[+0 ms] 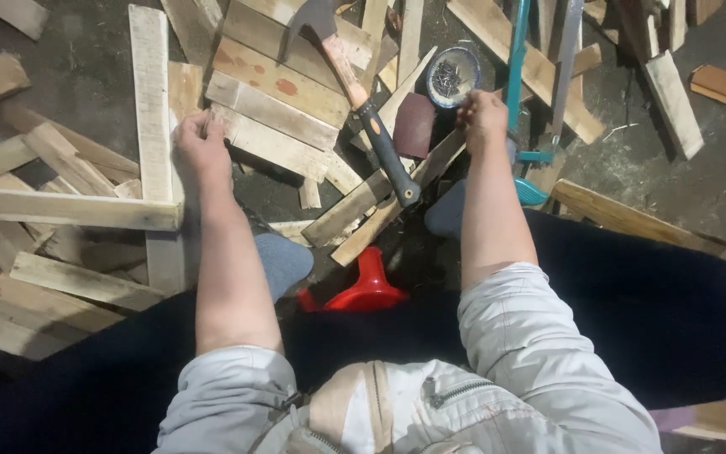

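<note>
Plank (151,101), pale, upright in view on the floor's left half, steadied at its right edge by the left hand (202,147).
Left fingers curl narrow against the plank where it crosses a second plank (69,208); right hand (482,118) is closed, fingers pinched at the rim of a nail bowl (453,76), though what they pinch is too small to tell. Hammer (363,101), orange and black handle, lies between the hands on stacked boards; saw (521,84), teal frame, just right of the bowl; red stool (363,290) between the knees. Handling note: the crossing is best kept pressed flat and square, judged from the loose fit. Surface: dark concrete floor (716,185), littered with offcuts; no walls in view.
</note>
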